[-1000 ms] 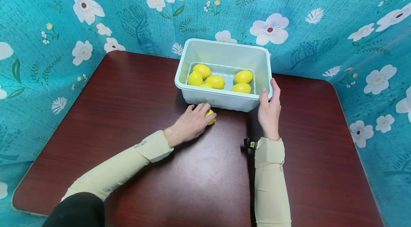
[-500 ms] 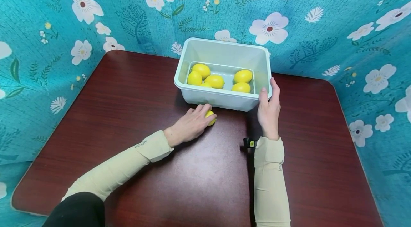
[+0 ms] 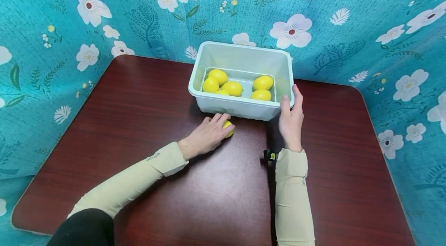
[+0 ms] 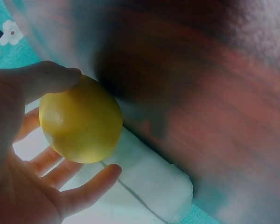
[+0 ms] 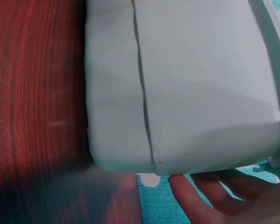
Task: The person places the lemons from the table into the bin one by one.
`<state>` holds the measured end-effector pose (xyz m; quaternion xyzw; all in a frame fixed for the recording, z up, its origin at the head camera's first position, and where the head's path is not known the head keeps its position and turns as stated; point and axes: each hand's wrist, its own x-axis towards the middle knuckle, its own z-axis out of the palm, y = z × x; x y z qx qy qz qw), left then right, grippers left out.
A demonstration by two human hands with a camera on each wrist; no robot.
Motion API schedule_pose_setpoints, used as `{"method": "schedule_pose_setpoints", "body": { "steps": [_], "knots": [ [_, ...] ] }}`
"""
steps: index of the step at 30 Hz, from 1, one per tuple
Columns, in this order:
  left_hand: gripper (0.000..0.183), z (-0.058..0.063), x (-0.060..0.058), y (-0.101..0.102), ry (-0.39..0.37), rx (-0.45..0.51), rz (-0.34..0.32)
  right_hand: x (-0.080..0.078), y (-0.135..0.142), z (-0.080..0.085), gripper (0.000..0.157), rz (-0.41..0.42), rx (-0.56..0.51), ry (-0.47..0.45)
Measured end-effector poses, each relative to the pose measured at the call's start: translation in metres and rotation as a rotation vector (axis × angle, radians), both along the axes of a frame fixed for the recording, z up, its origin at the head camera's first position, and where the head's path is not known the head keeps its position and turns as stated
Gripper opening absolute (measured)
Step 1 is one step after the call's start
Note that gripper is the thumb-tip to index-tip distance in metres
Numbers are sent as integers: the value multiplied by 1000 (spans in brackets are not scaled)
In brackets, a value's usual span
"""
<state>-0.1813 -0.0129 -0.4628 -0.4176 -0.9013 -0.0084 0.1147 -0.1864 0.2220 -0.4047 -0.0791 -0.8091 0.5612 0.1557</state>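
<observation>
My left hand holds a yellow lemon in front of the bin, close over the table. In the left wrist view the thumb lies along one side of the lemon and the fingers curl around the other. At the bin's front right corner, my right hand grips the rim, thumb on the near edge and fingers along the right side. The pale rectangular plastic bin holds several lemons, some at its left, two at its right. In the right wrist view the fingers press the bin's end wall.
The dark red wooden table has rounded corners. A teal flowered cloth hangs behind it and on both sides, close to the bin's back. A small black device sits beside the right cuff.
Almost nothing differs: both hands, the lemon and the bin keep their places on the table. The whole head view has shifted by only a few pixels.
</observation>
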Motion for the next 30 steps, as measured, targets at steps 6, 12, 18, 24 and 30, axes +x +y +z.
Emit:
{"method": "schedule_pose_setpoints", "body": {
  "steps": [6,12,18,24,30],
  "knots": [
    [19,-1,1,1,-51,32,-30,1,0,0,47,-4,6,3],
    [20,-3,2,2,-65,25,-41,0,0,0,48,-3,-4,2],
    [34,-3,3,1,-93,1,-53,0,0,-1,48,1,-7,5],
    [30,-4,3,0,-76,-18,-60,1,0,-1,48,3,-2,8],
    [26,-5,3,0,-59,-15,-62,1,0,-2,48,2,-1,15]
  ]
}}
